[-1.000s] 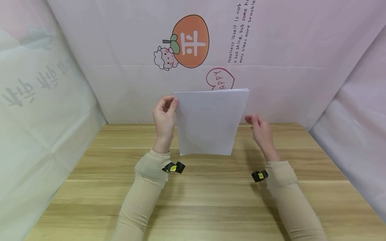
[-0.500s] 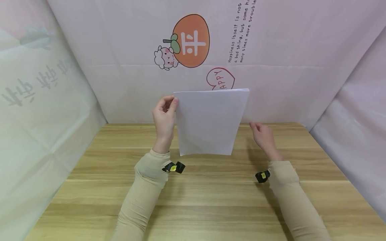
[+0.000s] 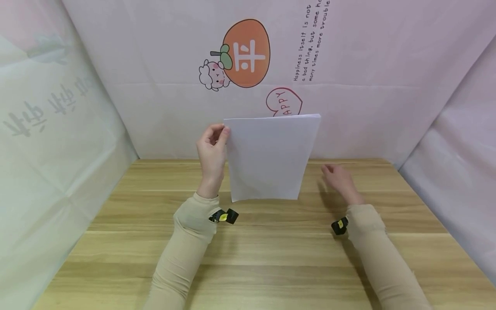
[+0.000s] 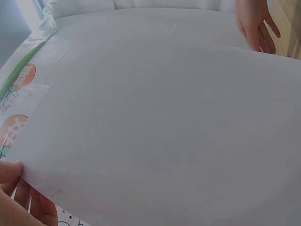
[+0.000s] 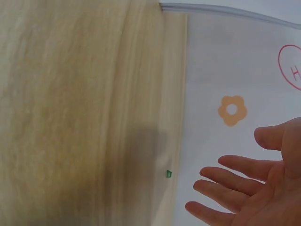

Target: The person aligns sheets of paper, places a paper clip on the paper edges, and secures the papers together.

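A stack of blank white paper [image 3: 271,159] hangs upright above the table in the head view. My left hand [image 3: 211,150] pinches its upper left edge, the thumb on the near face and the other fingers behind. The paper's broad face [image 4: 160,113] fills most of the left wrist view, with part of my left hand [image 4: 21,200] at the lower left corner. Layered edges of the paper [image 5: 230,10] show at the top of the right wrist view. To the right of the paper, apart from it, my right hand [image 3: 340,180] holds nothing. Its fingers [image 5: 225,179] are loosely extended and spread.
The wood-grain table [image 3: 255,258] runs below both arms. A printed white cloth [image 3: 368,107] hangs behind it, with more cloth at both sides. A tiny green piece [image 5: 169,174] lies near the table's edge. Small black cameras [image 3: 231,216] sit on both wrists.
My right hand has dropped lower and shifted slightly right, away from the paper's right edge. The left hand and the paper have stayed almost still.
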### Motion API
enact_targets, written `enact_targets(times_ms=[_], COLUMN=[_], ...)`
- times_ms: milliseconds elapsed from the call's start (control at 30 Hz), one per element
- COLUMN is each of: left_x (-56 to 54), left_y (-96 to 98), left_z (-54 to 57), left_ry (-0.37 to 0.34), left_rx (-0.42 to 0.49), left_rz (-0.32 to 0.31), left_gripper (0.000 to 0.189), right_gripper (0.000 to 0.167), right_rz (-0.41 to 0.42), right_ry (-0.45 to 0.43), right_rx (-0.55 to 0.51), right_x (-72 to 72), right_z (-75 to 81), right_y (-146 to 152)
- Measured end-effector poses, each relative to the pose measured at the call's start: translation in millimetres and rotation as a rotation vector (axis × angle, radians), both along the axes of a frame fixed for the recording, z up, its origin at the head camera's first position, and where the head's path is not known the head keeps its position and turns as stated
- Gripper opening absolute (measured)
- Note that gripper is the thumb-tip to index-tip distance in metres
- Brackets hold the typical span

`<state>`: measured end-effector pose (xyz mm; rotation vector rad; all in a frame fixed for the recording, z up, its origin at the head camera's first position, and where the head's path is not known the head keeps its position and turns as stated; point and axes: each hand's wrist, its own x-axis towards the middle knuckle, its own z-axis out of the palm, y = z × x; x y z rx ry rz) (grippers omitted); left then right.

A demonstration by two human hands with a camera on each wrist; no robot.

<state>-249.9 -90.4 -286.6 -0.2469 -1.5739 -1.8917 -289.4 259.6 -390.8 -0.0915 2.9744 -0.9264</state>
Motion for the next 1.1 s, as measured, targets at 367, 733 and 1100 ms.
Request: enact_targets(times_ms=[367,733,1100], left_x=[-0.1,-0.1,1.5], left_y=[-0.1,0.8,1.8], left_z=[1.2,2.0,2.7], left_ry=[-0.024,-0.023,-0.027], left_rx=[0.003,-0.005,-0.005], left_rz=[-0.015,-0.012,-0.013], left_gripper=[0.023,0.022,0.022], right_gripper=[0.064,0.049,0.041], right_rz=[-0.009,0.039,0.024], right_ry=[-0.088,-0.068,-0.115], right_rx=[-0.008,0.109,0.204], right_x=[-8.7,-16.3,-26.1], right_z=[-2.6,-9.4,-6.4], right_y=[6,13,19])
